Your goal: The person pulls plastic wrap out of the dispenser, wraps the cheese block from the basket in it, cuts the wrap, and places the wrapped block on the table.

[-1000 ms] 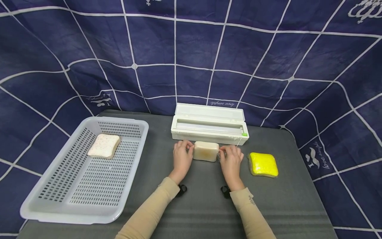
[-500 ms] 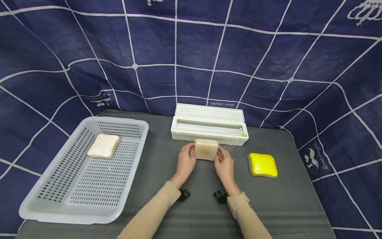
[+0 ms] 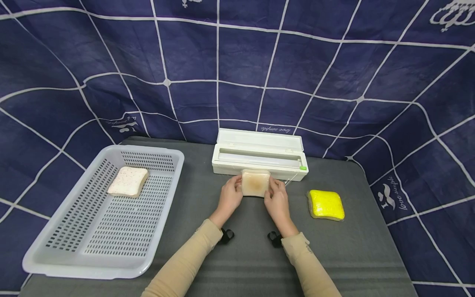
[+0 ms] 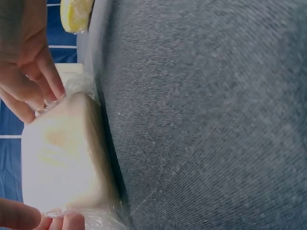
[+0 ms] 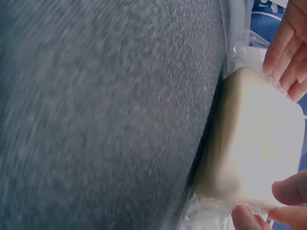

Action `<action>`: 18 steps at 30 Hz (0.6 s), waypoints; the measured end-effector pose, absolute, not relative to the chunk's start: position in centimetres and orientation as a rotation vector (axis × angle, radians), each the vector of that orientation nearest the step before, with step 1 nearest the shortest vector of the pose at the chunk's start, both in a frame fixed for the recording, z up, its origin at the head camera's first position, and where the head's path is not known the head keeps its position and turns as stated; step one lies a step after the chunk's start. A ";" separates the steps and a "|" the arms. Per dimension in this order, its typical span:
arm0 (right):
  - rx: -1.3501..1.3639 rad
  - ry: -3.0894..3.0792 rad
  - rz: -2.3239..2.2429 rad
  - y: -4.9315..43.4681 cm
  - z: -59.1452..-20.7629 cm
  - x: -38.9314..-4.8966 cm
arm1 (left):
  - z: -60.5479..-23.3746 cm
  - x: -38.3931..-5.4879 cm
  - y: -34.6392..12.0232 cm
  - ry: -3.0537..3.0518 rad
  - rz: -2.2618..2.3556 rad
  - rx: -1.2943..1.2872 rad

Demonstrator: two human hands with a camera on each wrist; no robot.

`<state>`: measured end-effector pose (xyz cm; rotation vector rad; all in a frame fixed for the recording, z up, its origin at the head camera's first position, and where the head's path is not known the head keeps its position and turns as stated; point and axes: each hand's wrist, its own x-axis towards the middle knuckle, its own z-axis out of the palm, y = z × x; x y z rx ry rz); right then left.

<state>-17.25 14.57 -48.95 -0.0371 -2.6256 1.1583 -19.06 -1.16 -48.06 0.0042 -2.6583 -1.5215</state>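
A pale bread slice (image 3: 255,183) with a browned middle, wrapped in clear cling film (image 4: 98,218), is held between both hands just in front of a white cling film dispenser (image 3: 256,168). My left hand (image 3: 229,198) grips its left side, thumb and fingertips on the film there. At the opposite side my right hand (image 3: 277,201) pinches the wrapped edge. Both wrist views show the slice tilted, its lower edge at or just above the grey cloth; contact is hard to tell. Loose film bunches at both sides, and some strands run toward the dispenser's right end.
To the right lies a yellow film-wrapped slice (image 3: 326,205). A pale grey perforated basket (image 3: 163,214) stands at the left, holding a speckled bread slice (image 3: 128,181). The dispenser's lid (image 3: 261,139) is raised, near the blue checked curtain (image 3: 245,62).
Both hands have moved from the film at the sides inward onto the slice. The slice has tipped up, its browned face turning toward me, and shifted slightly toward the dispenser.
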 end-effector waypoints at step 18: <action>-0.322 -2.470 1.126 20.4 -46.7 -19.2 | -46.0 -20.7 -1.7 -2.581 -1.424 -0.125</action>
